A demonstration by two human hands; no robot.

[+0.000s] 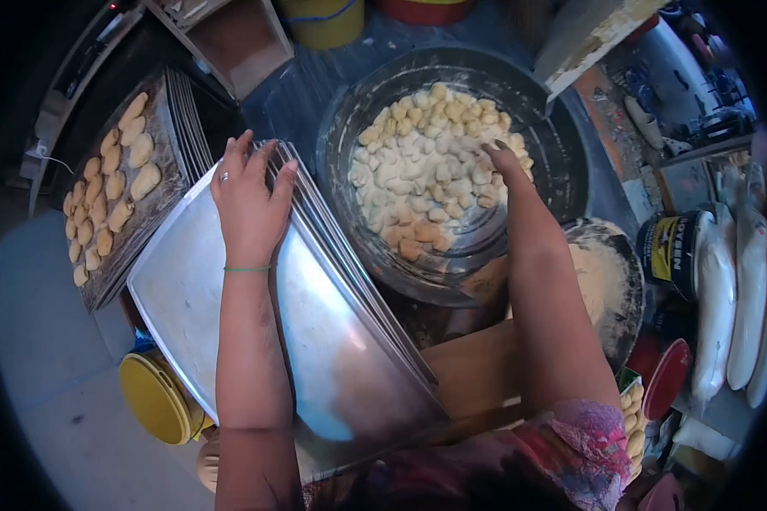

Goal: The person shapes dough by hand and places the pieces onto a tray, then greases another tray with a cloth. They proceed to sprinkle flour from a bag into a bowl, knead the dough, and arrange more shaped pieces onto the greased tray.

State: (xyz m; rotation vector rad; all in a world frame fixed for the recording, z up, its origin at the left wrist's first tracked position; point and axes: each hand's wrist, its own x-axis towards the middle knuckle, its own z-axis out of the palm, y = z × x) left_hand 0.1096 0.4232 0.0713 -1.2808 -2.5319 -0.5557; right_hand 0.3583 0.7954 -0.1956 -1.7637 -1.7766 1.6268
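Observation:
My left hand (251,192) lies over the far corner of a stack of metal baking trays (187,289). Its fingers are spread and reach to the edge, with a ring on one finger and a green band at the wrist. My right hand (504,160) is at the right side of a large dark basin (565,183), its fingers extended at the floured dough pieces (430,162). These small lumps cover much of the basin's floor, paler in the middle and browner at the near side.
Left of the stack, another tray (158,119) carries rows of dough pieces. A bowl of flour (601,277) stands beside my right arm. Farther right are a black Boysen bucket (669,251) and long wrapped packs (714,315). A yellow lidded bucket (155,399) sits low at left.

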